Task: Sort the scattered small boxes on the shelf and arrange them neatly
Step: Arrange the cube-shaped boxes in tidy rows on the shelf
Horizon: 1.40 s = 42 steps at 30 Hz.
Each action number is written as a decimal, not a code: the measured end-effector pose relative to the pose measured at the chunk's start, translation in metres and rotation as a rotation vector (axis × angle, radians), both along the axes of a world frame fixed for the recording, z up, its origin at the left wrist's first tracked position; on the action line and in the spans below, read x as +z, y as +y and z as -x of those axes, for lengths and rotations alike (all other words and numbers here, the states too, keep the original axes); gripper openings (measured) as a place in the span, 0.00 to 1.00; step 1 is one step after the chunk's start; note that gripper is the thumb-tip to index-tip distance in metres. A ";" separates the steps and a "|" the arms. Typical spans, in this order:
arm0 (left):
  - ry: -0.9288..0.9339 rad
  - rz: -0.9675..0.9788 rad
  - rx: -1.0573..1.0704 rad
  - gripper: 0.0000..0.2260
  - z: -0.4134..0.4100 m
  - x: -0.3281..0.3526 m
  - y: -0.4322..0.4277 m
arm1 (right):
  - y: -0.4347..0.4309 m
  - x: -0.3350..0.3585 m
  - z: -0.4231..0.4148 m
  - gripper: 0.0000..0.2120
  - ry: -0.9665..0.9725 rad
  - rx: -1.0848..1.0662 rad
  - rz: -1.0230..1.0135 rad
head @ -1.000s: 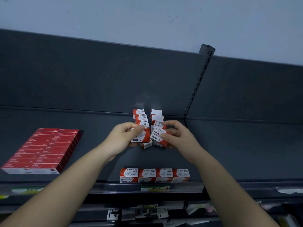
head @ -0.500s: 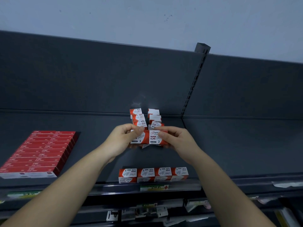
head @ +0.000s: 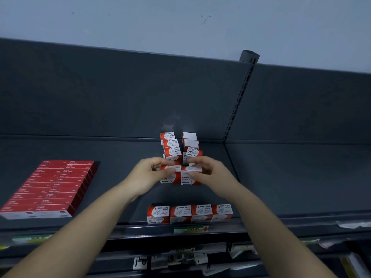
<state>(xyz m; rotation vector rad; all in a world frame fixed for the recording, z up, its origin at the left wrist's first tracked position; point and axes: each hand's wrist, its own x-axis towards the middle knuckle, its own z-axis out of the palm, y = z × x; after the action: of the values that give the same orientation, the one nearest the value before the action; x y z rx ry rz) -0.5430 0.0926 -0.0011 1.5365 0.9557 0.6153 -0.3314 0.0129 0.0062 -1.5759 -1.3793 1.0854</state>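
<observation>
Small red-and-white paper clip boxes lie on a dark grey shelf (head: 281,177). My left hand (head: 147,175) pinches one box (head: 167,177) and my right hand (head: 210,174) pinches another (head: 186,178); the two boxes sit side by side, touching, in the middle of the shelf. Behind them, two short columns of boxes (head: 171,147) run toward the back panel; the front box of the right column (head: 192,152) lies askew. A neat row of several boxes (head: 189,213) lines the shelf's front edge.
A flat block of red boxes (head: 50,187) covers the shelf's left part. A slotted upright post (head: 239,101) divides the back panel. Price labels (head: 190,229) sit on the front rail, and a lower shelf with cluttered items (head: 180,259) shows beneath.
The two held boxes, tilted apart a second ago, were brought together side by side and lowered toward the shelf. Both hands keep their hold. The view shifted slightly.
</observation>
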 end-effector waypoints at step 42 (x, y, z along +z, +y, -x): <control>0.030 0.036 -0.169 0.05 0.042 -0.063 0.000 | 0.009 -0.028 0.010 0.06 -0.244 0.270 0.335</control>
<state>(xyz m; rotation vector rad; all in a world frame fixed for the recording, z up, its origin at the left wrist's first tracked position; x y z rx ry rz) -0.5853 0.0927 -0.0643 1.5791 0.8447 0.4541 -0.3417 0.0218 -0.0221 -1.8471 -1.6764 1.3777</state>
